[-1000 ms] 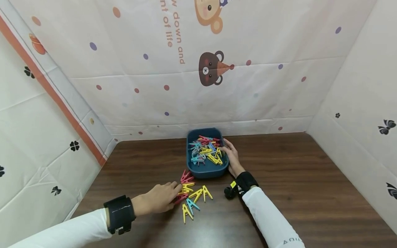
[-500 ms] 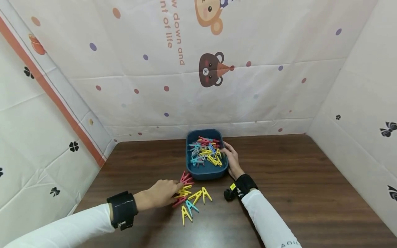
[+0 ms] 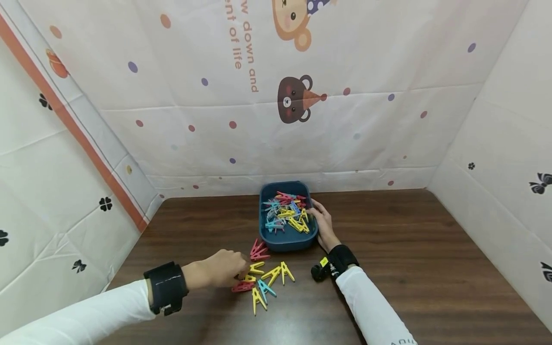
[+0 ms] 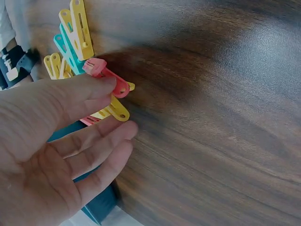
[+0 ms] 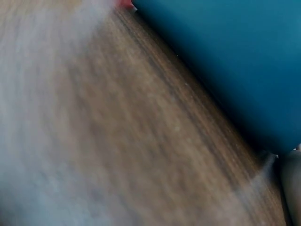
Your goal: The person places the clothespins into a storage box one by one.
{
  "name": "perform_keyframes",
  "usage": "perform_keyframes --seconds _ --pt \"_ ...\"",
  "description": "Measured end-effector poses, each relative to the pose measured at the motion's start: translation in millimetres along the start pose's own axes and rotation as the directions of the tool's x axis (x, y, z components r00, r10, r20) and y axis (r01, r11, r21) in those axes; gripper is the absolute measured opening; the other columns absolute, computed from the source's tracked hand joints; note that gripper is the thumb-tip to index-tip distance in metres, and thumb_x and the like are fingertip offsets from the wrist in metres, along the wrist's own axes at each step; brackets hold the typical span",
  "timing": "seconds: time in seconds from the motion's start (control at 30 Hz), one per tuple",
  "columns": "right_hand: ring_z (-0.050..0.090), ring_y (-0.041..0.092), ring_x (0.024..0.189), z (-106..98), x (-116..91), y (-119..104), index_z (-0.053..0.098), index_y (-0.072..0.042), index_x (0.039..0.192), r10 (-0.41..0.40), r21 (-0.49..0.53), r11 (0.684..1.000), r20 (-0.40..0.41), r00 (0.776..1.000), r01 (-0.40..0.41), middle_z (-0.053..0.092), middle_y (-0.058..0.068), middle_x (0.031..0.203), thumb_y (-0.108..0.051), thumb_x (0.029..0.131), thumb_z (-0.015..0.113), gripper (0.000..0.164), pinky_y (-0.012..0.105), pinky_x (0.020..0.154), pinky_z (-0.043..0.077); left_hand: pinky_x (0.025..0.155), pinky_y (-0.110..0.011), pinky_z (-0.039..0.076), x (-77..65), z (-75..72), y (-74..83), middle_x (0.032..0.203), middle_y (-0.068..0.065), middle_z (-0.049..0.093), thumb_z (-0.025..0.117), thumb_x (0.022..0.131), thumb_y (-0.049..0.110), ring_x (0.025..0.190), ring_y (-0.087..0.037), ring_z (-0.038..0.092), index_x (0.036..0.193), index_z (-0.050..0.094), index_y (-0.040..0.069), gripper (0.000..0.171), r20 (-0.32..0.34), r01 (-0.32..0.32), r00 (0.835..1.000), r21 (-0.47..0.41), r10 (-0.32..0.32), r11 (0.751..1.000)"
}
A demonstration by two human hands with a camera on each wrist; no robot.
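In the head view, my left hand is low over the loose clothespins on the table. Thumb and index finger pinch a red clothespin in the left wrist view, while the other fingers stay spread. A yellow clothespin shows just beyond those fingers, partly hidden. My right hand grips the right side of a dark blue plastic basket, which holds many mixed clothespins. The right wrist view has only the basket's outer wall and blurred table.
Several more clothespins lie before the basket: a red pair, yellow ones and a teal one. The brown wooden table meets printed white cloth at the back and sides. A black wrist camera hangs below the right wrist.
My left hand has drawn slightly back and left, and the red clothespin has shifted with it toward me. The upper yellow clothespins now lie farther apart. The right hand and basket stay put.
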State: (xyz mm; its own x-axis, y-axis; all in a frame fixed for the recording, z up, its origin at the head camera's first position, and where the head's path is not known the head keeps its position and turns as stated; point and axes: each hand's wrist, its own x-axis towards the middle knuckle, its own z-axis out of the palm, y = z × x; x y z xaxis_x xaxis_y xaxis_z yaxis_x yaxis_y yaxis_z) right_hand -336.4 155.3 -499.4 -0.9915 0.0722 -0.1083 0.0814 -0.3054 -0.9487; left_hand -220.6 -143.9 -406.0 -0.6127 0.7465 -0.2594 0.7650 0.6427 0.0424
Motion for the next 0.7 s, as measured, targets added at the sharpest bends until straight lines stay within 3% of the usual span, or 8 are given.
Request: perform_keyframes --seconds 0.17,0.23,0.33,0.43,0.53,0.6,0.67,0.7 --pt "0.046 0.027 0.134 0 -1 -3 0.046 -0.016 0.154 -0.003 0.004 1.000 0.000 1.000 0.003 0.041 0.013 0.160 -0.011 0.102 0.053 0.052 0.034 0.105 0.042 0.058 -0.015 0.044 -0.9 1.0 -1.0 0.090 0.003 0.070 0.083 0.086 0.020 0.069 -0.003 0.048 0.076 0.076 0.019 0.012 -0.044 -0.029 0.999 0.049 0.031 0.998" --pt "0.046 0.026 0.134 0 -2 -4 0.046 -0.016 0.154 -0.004 0.011 1.000 0.005 1.000 0.003 0.041 0.013 0.161 -0.011 0.102 0.054 0.053 0.034 0.105 0.042 0.057 -0.016 0.044 -2.3 -3.3 -2.7 0.088 0.004 0.069 0.082 0.087 0.018 0.067 -0.003 0.048 0.074 0.074 0.019 0.016 -0.047 -0.040 0.998 0.030 0.041 0.999" --pt "0.046 0.026 0.134 0 -2 -4 0.045 -0.017 0.155 0.001 0.019 1.000 0.017 1.000 -0.002 0.040 0.013 0.161 -0.011 0.103 0.054 0.053 0.032 0.104 0.043 0.059 -0.015 0.046 -3.5 -21.9 -8.3 0.081 0.009 0.067 0.079 0.088 0.013 0.066 0.001 0.050 0.073 0.074 0.021 0.017 -0.009 -0.080 0.997 -0.066 0.079 0.995" --pt "0.046 0.026 0.134 0 -3 -4 0.044 -0.017 0.155 0.005 0.023 1.000 0.018 1.000 -0.006 0.040 0.013 0.161 -0.011 0.102 0.054 0.054 0.028 0.098 0.045 0.061 -0.016 0.050 4.4 -53.4 -18.3 0.076 0.011 0.069 0.075 0.089 0.008 0.065 0.004 0.055 0.077 0.075 0.018 0.016 -0.002 -0.165 0.986 -0.224 0.168 0.961" --pt "0.047 0.027 0.133 0 -4 -2 0.044 -0.017 0.155 0.001 0.014 1.000 0.006 1.000 -0.001 0.041 0.014 0.160 -0.012 0.102 0.054 0.054 0.024 0.093 0.047 0.063 -0.018 0.053 25.7 -84.3 -29.3 0.079 0.007 0.072 0.072 0.091 0.006 0.067 0.002 0.059 0.084 0.076 0.014 0.011 -0.097 -0.240 0.971 -0.352 0.220 0.905" --pt "0.047 0.027 0.131 1 -5 -1 0.045 -0.016 0.154 -0.006 0.009 1.000 -0.001 1.000 0.006 0.042 0.015 0.159 -0.012 0.102 0.054 0.053 0.023 0.091 0.047 0.064 -0.021 0.055 46.3 -99.9 -36.3 0.080 0.002 0.073 0.070 0.091 0.002 0.068 -0.003 0.063 0.087 0.076 0.009 0.010 -0.196 -0.258 0.962 -0.404 0.192 0.878" --pt "0.048 0.027 0.131 2 -5 0 0.046 -0.015 0.153 -0.016 0.007 1.000 -0.003 1.000 0.016 0.043 0.015 0.158 -0.012 0.102 0.054 0.052 0.025 0.093 0.047 0.065 -0.023 0.055 70.5 -111.5 -44.8 0.080 -0.003 0.074 0.068 0.090 -0.002 0.069 -0.012 0.067 0.089 0.074 0.005 0.009 -0.283 -0.244 0.950 -0.419 0.129 0.875" --pt "0.048 0.027 0.131 3 -5 1 0.047 -0.015 0.153 -0.019 0.007 1.000 -0.006 1.000 0.019 0.044 0.014 0.157 -0.012 0.101 0.055 0.052 0.026 0.095 0.046 0.065 -0.023 0.056 83.3 -116.2 -49.2 0.080 -0.006 0.074 0.068 0.090 -0.003 0.071 -0.015 0.069 0.089 0.074 0.003 0.009 -0.321 -0.220 0.943 -0.406 0.087 0.887"
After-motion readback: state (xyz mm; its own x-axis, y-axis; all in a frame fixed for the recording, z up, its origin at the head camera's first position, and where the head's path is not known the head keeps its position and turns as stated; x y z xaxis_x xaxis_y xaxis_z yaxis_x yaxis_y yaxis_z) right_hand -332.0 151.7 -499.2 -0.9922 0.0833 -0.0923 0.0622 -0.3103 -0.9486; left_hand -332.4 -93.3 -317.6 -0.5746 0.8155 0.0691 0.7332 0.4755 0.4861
